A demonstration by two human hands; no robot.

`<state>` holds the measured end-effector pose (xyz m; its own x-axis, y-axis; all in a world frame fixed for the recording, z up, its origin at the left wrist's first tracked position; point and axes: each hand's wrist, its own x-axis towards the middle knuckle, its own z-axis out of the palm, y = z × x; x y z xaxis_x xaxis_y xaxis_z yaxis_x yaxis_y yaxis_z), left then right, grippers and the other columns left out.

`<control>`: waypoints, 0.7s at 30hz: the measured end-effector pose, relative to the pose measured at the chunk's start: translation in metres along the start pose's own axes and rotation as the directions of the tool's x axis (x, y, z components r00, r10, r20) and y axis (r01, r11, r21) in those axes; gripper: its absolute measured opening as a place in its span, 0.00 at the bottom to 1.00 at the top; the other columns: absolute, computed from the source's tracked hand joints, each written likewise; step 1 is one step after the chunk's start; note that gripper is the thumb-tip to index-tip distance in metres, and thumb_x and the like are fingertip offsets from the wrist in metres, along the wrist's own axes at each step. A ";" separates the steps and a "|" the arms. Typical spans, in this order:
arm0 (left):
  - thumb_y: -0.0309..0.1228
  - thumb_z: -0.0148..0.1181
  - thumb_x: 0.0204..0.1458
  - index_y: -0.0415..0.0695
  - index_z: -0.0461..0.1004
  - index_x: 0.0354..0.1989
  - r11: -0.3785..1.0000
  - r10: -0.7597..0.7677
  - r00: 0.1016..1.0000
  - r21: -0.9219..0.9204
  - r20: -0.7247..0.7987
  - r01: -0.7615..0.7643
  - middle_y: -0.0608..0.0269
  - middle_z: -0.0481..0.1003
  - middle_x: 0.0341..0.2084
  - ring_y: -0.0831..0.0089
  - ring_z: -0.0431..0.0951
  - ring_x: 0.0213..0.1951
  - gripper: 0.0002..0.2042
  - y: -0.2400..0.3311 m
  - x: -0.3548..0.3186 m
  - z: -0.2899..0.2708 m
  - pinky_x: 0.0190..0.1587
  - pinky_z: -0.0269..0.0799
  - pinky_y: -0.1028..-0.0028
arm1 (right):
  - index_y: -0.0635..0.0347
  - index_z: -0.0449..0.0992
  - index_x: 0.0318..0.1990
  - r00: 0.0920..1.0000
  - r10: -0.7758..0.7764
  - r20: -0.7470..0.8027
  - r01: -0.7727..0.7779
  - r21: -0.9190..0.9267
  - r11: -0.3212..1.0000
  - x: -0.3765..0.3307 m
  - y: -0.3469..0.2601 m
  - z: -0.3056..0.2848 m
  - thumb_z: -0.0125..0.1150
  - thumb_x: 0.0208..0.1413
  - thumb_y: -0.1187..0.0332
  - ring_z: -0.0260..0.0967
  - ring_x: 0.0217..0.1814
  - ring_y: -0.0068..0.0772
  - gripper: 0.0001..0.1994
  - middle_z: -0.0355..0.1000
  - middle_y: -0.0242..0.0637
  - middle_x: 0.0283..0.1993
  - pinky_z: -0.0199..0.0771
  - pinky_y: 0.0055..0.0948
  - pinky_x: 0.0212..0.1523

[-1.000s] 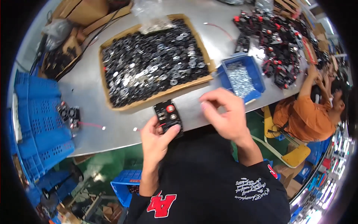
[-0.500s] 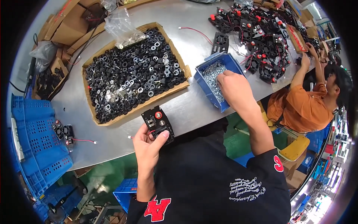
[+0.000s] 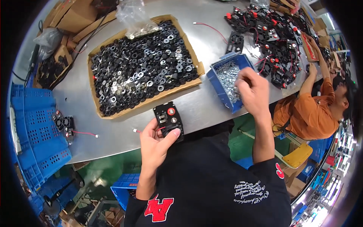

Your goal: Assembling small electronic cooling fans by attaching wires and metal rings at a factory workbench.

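One black rectangular panel point(image 3: 168, 123), red-ringed fitting point(image 3: 171, 111) and silver stud point(image 3: 174, 120) already seated, is gripped by the left hand point(image 3: 154, 145) at the edge of the grey metal table point(image 3: 123, 134); what remains is unclear. Over the blue plastic bin point(image 3: 220, 90), the right hand point(image 3: 254, 91) is curled, contents hidden.

Curled fingers of the right hand point(image 3: 255, 90) screen part of the blue bin point(image 3: 217, 90), leaving it unclear whether they pinch anything; the silvery pieces point(image 3: 227, 73) inside are too small to identify. Most fingers of the left hand point(image 3: 153, 146) disappear behind a black fan unit point(image 3: 165, 114), its lower end partly covered by the thumb. A clear bag point(image 3: 131, 16) runs off the top edge, while shelving point(image 3: 332, 166) at far right dissolves into blur
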<state>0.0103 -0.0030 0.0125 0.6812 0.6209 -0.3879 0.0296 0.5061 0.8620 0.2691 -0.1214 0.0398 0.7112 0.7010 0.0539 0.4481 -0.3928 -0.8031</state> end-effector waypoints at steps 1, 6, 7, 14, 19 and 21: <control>0.18 0.63 0.49 0.33 0.69 0.51 1.000 0.000 1.000 0.009 0.008 0.000 0.63 0.76 0.39 0.81 0.76 0.37 0.19 0.000 0.001 0.000 0.43 0.74 0.80 | 0.65 0.72 0.28 0.996 0.089 -0.016 -0.080 0.285 0.955 -0.009 -0.004 0.005 0.56 0.52 0.76 0.70 0.27 0.20 0.03 0.73 0.36 0.27 0.70 0.22 0.28; 0.18 0.63 0.49 0.32 0.68 0.53 1.000 -0.021 1.000 -0.018 0.024 0.021 0.61 0.76 0.40 0.81 0.76 0.39 0.21 -0.002 0.002 0.002 0.43 0.75 0.79 | 0.67 0.75 0.31 0.969 -0.068 0.236 -0.083 0.575 0.814 -0.049 -0.043 0.032 0.63 0.47 0.79 0.74 0.31 0.24 0.04 0.76 0.39 0.33 0.75 0.20 0.33; 0.19 0.64 0.49 0.32 0.68 0.52 1.000 -0.013 0.999 -0.022 0.030 0.014 0.62 0.76 0.40 0.81 0.76 0.39 0.21 -0.003 0.003 0.003 0.43 0.75 0.79 | 0.68 0.75 0.31 0.946 -0.063 0.317 -0.115 0.512 0.852 -0.052 -0.050 0.037 0.63 0.47 0.79 0.75 0.32 0.24 0.04 0.76 0.39 0.34 0.76 0.21 0.33; 0.21 0.65 0.49 0.33 0.70 0.50 0.999 -0.037 0.998 -0.023 0.060 0.038 0.63 0.77 0.38 0.82 0.76 0.37 0.19 0.000 -0.002 0.000 0.41 0.75 0.80 | 0.62 0.81 0.36 0.840 -0.370 0.398 0.258 0.307 0.916 -0.041 -0.048 0.068 0.63 0.46 0.80 0.75 0.31 0.30 0.09 0.76 0.38 0.33 0.73 0.25 0.31; 0.22 0.65 0.48 0.33 0.71 0.50 0.999 -0.047 0.998 -0.011 0.048 0.048 0.63 0.77 0.37 0.83 0.76 0.36 0.19 -0.004 -0.002 -0.004 0.39 0.75 0.80 | 0.62 0.81 0.37 0.799 -0.384 0.464 0.233 0.349 0.908 -0.037 -0.044 0.073 0.63 0.48 0.79 0.73 0.32 0.27 0.08 0.75 0.36 0.33 0.70 0.22 0.31; 0.23 0.65 0.48 0.33 0.71 0.49 0.999 -0.041 0.999 0.006 0.031 0.040 0.63 0.77 0.37 0.83 0.76 0.36 0.19 -0.006 -0.002 -0.005 0.39 0.75 0.80 | 0.63 0.81 0.37 0.821 -0.290 0.492 0.132 0.331 0.934 -0.038 -0.047 0.074 0.63 0.49 0.78 0.72 0.32 0.23 0.07 0.75 0.35 0.34 0.69 0.20 0.31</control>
<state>0.0053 -0.0048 0.0067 0.7015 0.5813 -0.4123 0.0618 0.5268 0.8477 0.1810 -0.0860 0.0314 0.1869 0.9823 -0.0151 0.3333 -0.0778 -0.9396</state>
